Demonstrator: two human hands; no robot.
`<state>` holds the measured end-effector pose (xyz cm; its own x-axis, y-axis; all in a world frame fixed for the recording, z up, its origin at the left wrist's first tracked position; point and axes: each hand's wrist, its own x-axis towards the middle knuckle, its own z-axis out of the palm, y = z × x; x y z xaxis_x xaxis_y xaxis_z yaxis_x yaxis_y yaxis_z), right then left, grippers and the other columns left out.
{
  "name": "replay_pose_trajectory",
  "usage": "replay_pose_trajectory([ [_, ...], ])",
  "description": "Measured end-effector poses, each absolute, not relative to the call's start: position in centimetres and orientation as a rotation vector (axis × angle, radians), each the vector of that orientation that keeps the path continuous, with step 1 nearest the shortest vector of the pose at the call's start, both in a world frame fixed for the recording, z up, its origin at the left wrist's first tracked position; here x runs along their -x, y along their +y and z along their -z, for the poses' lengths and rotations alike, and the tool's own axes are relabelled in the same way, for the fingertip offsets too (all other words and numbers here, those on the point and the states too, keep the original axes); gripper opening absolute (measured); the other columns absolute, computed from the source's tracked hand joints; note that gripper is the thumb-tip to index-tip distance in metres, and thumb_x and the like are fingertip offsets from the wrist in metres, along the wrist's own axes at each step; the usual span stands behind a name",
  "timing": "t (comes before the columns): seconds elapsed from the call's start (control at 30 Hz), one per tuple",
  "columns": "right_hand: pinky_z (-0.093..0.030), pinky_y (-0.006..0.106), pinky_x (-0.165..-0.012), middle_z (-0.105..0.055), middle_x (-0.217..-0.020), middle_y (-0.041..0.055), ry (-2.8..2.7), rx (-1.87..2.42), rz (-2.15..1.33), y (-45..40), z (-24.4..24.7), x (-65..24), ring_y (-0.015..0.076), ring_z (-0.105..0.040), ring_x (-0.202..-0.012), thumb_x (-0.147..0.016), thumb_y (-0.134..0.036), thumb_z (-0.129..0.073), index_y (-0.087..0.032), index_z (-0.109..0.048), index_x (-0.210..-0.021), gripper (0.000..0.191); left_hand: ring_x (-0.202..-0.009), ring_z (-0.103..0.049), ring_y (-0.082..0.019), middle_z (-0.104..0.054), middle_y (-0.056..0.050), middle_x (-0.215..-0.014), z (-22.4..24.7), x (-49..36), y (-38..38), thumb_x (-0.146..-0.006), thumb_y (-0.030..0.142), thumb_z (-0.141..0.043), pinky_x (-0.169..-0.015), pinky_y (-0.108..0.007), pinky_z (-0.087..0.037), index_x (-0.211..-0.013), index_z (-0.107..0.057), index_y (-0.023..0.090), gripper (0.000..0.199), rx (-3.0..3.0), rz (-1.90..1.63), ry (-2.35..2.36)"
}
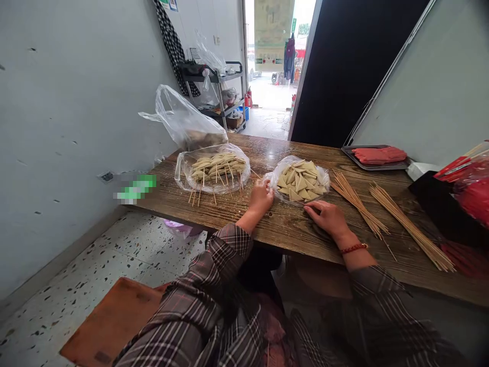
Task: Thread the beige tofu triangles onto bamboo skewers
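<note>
Tan triangular tofu slices sit in a clear bag on the brown wooden worktop: light, soft, likely crumbly, best pinched by the flat faces. Left hand touches the bag; right hand rests flat, empty.

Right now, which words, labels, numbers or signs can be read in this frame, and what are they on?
No text can be read.
Poster in the doorway: print too small.
Green signs beneath it: blurred.
Sticker on the wall: too small.
Green patch beside it: blurred out.
Red packets: no legible print.
</note>
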<state>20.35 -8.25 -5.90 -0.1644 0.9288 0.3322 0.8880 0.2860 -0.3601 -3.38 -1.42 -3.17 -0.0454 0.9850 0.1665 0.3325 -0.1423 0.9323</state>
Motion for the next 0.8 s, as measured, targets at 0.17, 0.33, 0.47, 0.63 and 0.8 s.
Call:
replay_pose_trajectory([
  [0.17, -0.051, 0.033, -0.081, -0.077, -0.101, 0.0063, -2.035, 1.612, -0.112, -8.0, 6.3, -20.5, 0.0224, -0.071, -0.092, -0.095, -0.042, -0.051, -0.023, -0.075, -0.096, 0.030, -0.120, -0.053, -0.027, -0.059, -0.015, -0.125, 1.0, 5.4, -1.8, -0.094, 0.023, -0.046, -0.107, -0.042, -0.039, -0.122, -0.060, 0.015, 0.032, -2.265, -1.123, 1.540],
  [0.33, -0.052, 0.033, -0.081, -0.077, -0.100, 0.0061, -2.037, 1.621, -0.097, -8.0, 6.5, -20.6, 0.0229, -0.071, -0.091, -0.095, -0.042, -0.051, -0.022, -0.075, -0.096, 0.031, -0.124, -0.053, -0.029, -0.063, -0.015, -0.127, -0.3, 7.5, 0.6, -0.094, 0.033, -0.053, -0.115, -0.048, -0.027, -0.117, -0.062, 0.016, 0.031, -2.752, -0.582, 1.501],
  [0.47, -0.052, 0.034, -0.084, -0.077, -0.101, 0.0058, -2.035, 1.625, -0.111, -8.0, 6.6, -20.7, 0.0228, -0.071, -0.092, -0.095, -0.043, -0.052, -0.022, -0.075, -0.096, 0.031, -0.118, -0.059, -0.028, -0.067, -0.016, -0.119, 1.1, 10.7, 1.0, -0.094, 0.035, -0.052, -0.115, -0.048, -0.027, -0.110, -0.065, 0.015, 0.029, -2.810, -0.327, 1.522],
  [0.63, -0.052, 0.034, -0.084, -0.077, -0.101, 0.0055, -2.026, 1.625, -0.099, -7.9, 6.8, -20.8, 0.0233, -0.071, -0.091, -0.095, -0.042, -0.052, -0.022, -0.074, -0.097, 0.030, -0.128, -0.054, -0.026, -0.064, -0.014, -0.125, 3.7, 13.9, 0.6, -0.092, 0.031, -0.055, -0.118, -0.048, -0.025, -0.111, -0.064, 0.017, 0.025, -2.877, -0.368, 1.465],
  [0.8, -0.052, 0.035, -0.081, -0.078, -0.098, 0.0061, -2.025, 1.583, -0.067, -7.8, 7.0, -21.0, 0.0245, -0.072, -0.088, -0.095, -0.044, -0.052, -0.022, -0.075, -0.096, 0.032, -0.129, -0.052, -0.024, -0.063, -0.014, -0.127, 4.5, 14.8, 1.0, -0.096, 0.023, -0.044, -0.114, -0.043, -0.037, -0.114, -0.065, 0.014, 0.028, -2.913, -0.434, 1.366],
])
